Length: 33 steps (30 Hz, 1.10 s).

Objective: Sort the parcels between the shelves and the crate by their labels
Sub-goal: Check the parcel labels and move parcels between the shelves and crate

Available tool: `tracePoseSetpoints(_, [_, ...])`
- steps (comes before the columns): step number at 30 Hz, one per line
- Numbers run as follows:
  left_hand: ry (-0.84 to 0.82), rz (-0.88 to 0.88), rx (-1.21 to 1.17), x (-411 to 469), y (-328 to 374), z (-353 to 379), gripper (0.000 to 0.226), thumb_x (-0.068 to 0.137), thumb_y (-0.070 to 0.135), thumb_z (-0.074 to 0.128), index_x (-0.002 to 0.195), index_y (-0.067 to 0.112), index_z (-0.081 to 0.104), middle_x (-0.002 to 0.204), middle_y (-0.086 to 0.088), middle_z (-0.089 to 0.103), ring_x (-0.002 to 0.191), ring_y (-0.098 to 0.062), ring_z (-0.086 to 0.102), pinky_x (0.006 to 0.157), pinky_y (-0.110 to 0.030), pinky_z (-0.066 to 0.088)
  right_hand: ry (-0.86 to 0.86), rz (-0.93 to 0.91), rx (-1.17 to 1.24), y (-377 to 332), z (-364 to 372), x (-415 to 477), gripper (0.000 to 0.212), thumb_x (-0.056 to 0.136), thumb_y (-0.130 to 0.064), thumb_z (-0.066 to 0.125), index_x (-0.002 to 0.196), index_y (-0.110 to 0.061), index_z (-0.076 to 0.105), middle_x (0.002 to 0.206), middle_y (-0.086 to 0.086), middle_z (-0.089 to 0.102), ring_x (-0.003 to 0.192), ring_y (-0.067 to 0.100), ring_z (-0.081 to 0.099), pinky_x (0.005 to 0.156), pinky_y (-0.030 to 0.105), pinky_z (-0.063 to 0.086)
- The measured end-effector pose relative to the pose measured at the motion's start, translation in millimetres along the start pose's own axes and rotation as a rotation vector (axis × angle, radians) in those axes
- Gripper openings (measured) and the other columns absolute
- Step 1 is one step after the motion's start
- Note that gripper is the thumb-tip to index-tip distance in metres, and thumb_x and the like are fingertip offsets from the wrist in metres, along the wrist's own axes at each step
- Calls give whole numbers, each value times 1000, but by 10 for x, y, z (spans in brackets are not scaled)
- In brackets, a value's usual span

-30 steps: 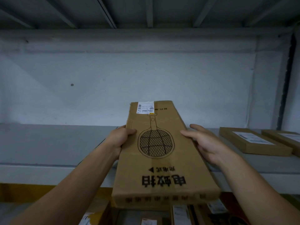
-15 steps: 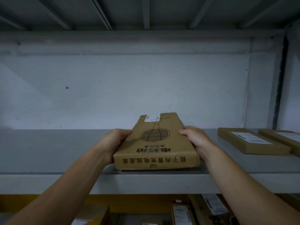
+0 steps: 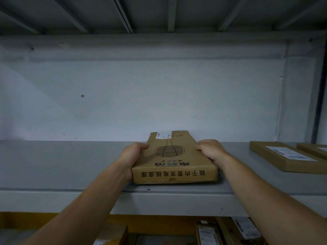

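A long flat cardboard parcel (image 3: 172, 157) with a racket drawing and a white label at its far end lies flat on the grey shelf (image 3: 70, 167), its near end just behind the shelf's front edge. My left hand (image 3: 133, 154) grips its left side, with the thumb curled over the top. My right hand (image 3: 210, 151) grips its right side, fingers curled over the edge. Two more flat cardboard parcels (image 3: 284, 156) with white labels lie on the same shelf at the right.
A white wall closes the back of the shelf and another shelf's underside hangs above. Under the shelf, a yellow-edged crate (image 3: 159, 221) holds several labelled parcels (image 3: 244, 228). A dark upright post (image 3: 320, 96) stands at the right.
The parcel went from tilted up in front of the shelf to lying flat on it, then slid slightly farther in. Both hands stayed on its sides.
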<state>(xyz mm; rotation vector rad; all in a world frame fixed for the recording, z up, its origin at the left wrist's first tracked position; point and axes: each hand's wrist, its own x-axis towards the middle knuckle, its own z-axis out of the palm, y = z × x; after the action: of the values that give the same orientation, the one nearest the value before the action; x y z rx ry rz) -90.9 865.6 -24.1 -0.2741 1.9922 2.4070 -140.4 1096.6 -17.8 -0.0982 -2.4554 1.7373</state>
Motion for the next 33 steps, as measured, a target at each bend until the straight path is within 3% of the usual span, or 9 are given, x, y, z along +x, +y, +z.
tracePoseSetpoints(2, [11, 2, 26, 5, -15, -13, 30, 92, 24, 56, 116, 8, 63, 102, -21, 72, 75, -33, 69, 66, -40, 58, 5, -1, -17, 28, 21, 15, 22, 92, -5, 54, 107, -2, 70, 98, 13, 72, 84, 24, 69, 70, 29, 55])
tracePoseSetpoints(6, [3, 27, 27, -39, -34, -9, 15, 93, 21, 55, 103, 13, 63, 101, -20, 71, 78, -33, 68, 71, -41, 55, -11, -18, -74, 59, 40, -25, 22, 90, -7, 55, 105, -2, 71, 100, 13, 72, 89, 26, 69, 84, 38, 55])
tracePoseSetpoints(10, [72, 236, 132, -70, -4, 6, 22, 94, 13, 56, 114, 18, 64, 108, -7, 66, 86, -18, 63, 77, -32, 54, 12, -85, -50, 28, 19, -175, 12, 92, -9, 56, 94, -9, 68, 87, -2, 65, 76, 10, 60, 64, 23, 49])
tracePoseSetpoints(14, [65, 458, 342, -173, 80, 56, 22, 96, 15, 55, 112, 19, 68, 108, 4, 65, 87, -1, 54, 70, -19, 42, 10, -160, 46, 11, -38, -397, 15, 94, -11, 57, 104, -17, 66, 87, -9, 60, 73, -2, 53, 45, 8, 41])
tracePoseSetpoints(17, [23, 578, 434, -265, 102, 159, 20, 95, 17, 56, 108, 23, 69, 108, 8, 66, 92, 1, 55, 72, -14, 38, 28, -189, 35, 11, -65, -539, 15, 95, -13, 57, 106, -17, 67, 93, -6, 63, 76, -3, 54, 51, 9, 41])
tracePoseSetpoints(19, [-19, 621, 461, -305, 97, 244, 18, 94, 18, 57, 105, 26, 69, 109, 8, 67, 100, -4, 59, 78, -15, 40, 37, -220, 33, 5, -79, -615, 14, 95, -14, 58, 105, -17, 68, 99, -4, 66, 81, 0, 56, 66, 10, 47])
tracePoseSetpoints(21, [-67, 634, 480, -357, 69, 359, 17, 94, 19, 58, 104, 27, 68, 109, 8, 68, 104, -8, 60, 84, -20, 43, 43, -253, -1, 15, -138, -684, 16, 95, -18, 58, 107, -20, 69, 107, -6, 66, 97, 6, 58, 90, 22, 47])
tracePoseSetpoints(23, [-111, 630, 486, -417, 37, 493, 16, 94, 21, 58, 104, 29, 68, 109, 8, 68, 104, -8, 61, 77, -19, 45, 46, -272, -26, 26, -228, -726, 16, 95, -20, 59, 106, -23, 70, 108, -10, 66, 109, 9, 58, 102, 30, 45])
tracePoseSetpoints(33, [-349, 458, 334, -669, -190, 1622, 18, 91, 22, 63, 108, 24, 69, 104, 5, 73, 96, -8, 68, 91, -30, 50, 119, -427, -96, 260, -1157, -779, 15, 94, -23, 60, 101, -31, 70, 111, -13, 68, 105, 2, 59, 94, 25, 46])
